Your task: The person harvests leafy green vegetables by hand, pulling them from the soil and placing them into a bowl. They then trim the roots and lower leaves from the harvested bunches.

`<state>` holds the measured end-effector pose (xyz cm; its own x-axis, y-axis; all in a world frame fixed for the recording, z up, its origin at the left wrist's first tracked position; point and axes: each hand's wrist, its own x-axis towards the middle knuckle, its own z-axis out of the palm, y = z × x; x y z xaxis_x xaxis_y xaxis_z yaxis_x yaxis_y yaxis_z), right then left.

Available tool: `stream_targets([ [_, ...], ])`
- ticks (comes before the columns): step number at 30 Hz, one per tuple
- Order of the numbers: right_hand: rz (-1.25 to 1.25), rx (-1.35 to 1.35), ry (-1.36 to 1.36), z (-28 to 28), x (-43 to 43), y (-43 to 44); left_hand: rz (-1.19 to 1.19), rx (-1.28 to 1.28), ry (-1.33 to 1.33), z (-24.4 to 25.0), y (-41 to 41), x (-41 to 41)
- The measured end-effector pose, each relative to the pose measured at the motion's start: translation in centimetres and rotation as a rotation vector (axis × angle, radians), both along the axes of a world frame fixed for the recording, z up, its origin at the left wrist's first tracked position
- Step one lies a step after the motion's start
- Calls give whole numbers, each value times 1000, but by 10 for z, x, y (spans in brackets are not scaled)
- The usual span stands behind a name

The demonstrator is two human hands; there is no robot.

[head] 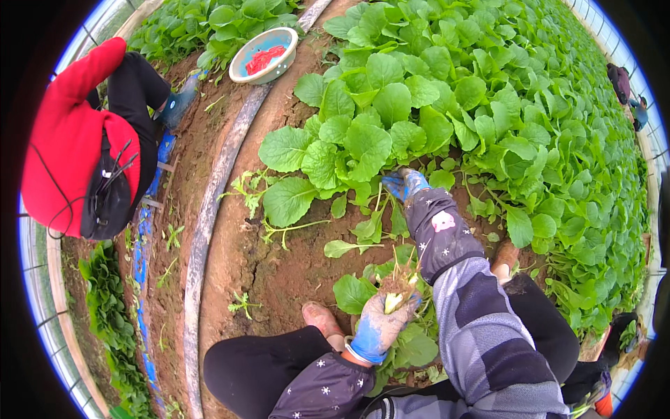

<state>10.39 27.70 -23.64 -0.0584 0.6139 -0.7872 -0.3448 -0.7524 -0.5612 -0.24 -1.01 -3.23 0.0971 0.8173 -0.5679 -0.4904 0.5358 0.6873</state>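
Observation:
My left hand, in a soil-stained blue and white glove, is closed round the root ends of a bunch of pulled leafy green plants. The roots point up and the leaves hang below and beside the hand. My right hand, in a blue glove, reaches in at the base of the standing leafy greens at the bed's edge. Its fingertips are partly hidden by leaves, so whether it grips a stem does not show. Loose leaves lie on the soil between my hands.
A basin holding red strips stands at the upper left, by a long dirty hose. A co-worker in red sits at the left with back turned. Dense greens fill the right. Other people are at the far right.

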Motion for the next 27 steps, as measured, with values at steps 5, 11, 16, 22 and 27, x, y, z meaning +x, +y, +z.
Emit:
stream_targets([
  [5,-223,-233,399,-34,-40,28,31,-164,-31,-2,14,-12],
  [11,-334,-190,415,-45,-45,42,50,-154,-86,-9,26,-16],
  [16,-357,-171,445,-45,-47,34,16,-162,-47,-7,24,-15],
  [22,-408,-121,477,-29,-32,8,-1,-117,-63,1,19,-12],
  [27,-512,35,290,-10,13,-53,-28,-53,-82,9,18,-3],
])
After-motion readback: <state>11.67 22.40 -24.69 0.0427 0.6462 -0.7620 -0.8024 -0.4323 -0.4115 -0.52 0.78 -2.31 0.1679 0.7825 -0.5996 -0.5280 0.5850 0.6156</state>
